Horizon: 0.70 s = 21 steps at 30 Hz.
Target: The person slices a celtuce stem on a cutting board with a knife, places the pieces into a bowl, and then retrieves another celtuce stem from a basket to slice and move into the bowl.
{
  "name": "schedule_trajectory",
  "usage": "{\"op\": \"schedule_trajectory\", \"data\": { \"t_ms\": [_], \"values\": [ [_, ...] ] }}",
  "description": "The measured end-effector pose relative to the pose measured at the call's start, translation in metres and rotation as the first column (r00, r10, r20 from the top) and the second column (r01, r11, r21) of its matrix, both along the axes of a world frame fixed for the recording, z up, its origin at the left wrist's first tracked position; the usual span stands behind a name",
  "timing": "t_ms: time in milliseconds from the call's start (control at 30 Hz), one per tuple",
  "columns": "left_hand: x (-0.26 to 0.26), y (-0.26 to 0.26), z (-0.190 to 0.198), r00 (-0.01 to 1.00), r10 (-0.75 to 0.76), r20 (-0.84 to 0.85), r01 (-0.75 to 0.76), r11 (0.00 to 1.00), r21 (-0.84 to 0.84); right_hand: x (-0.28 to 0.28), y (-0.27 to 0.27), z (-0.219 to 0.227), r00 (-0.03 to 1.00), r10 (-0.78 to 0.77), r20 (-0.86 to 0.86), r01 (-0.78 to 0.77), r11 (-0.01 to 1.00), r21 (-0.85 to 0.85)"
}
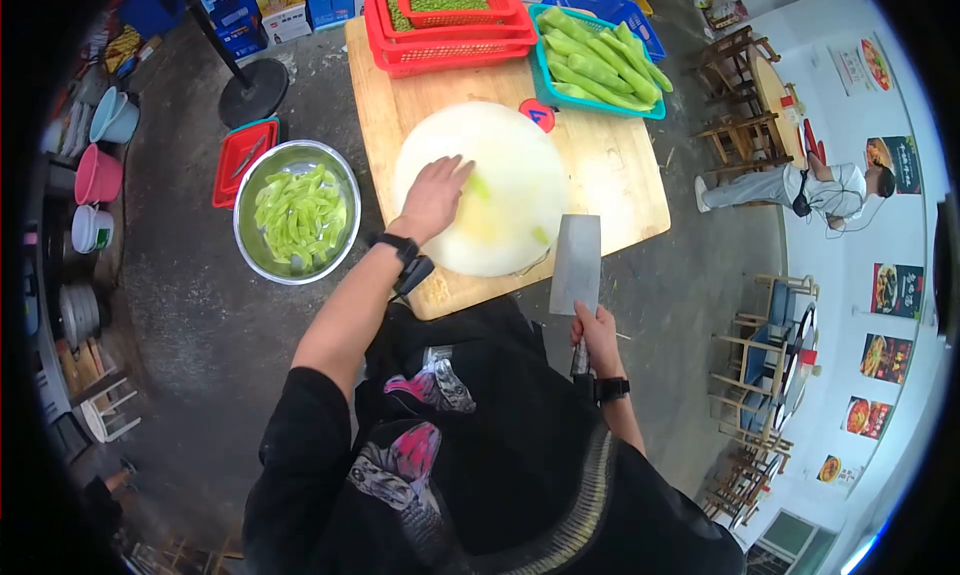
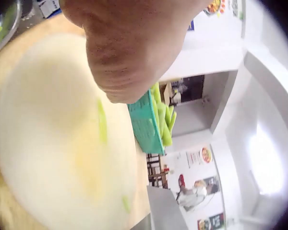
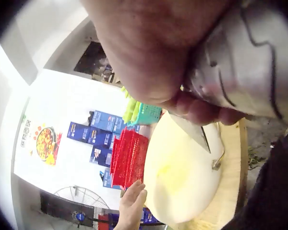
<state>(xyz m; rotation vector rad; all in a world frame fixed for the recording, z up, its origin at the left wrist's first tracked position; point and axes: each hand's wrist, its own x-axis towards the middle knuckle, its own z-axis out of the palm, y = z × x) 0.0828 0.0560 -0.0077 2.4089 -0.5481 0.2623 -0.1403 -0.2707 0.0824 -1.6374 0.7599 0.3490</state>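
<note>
The right hand (image 1: 600, 343) gripped the cleaver (image 1: 576, 265), and the left hand (image 1: 436, 192), with fingers extended, was above the white board (image 1: 520, 180).

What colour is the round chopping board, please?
The round chopping board is white, with a faint yellowish patch; it shows best in the head view.

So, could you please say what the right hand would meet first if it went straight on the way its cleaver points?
Probably the teal basket of green vegetables, with the right hand and cleaver passing over the wooden board; height is unclear, so the board's edge might come first.
</note>
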Motion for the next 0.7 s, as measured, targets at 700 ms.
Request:
{"op": "schedule_trajectory", "data": {
  "t_ms": [700],
  "values": [
    [-0.022,-0.165,-0.011,0.934,-0.006,-0.356,-0.01,0.999,-0.041,0.037,-0.255,-0.052,0.997,0.033,0.069,-0.045,0.984,0.171]
  ]
}}
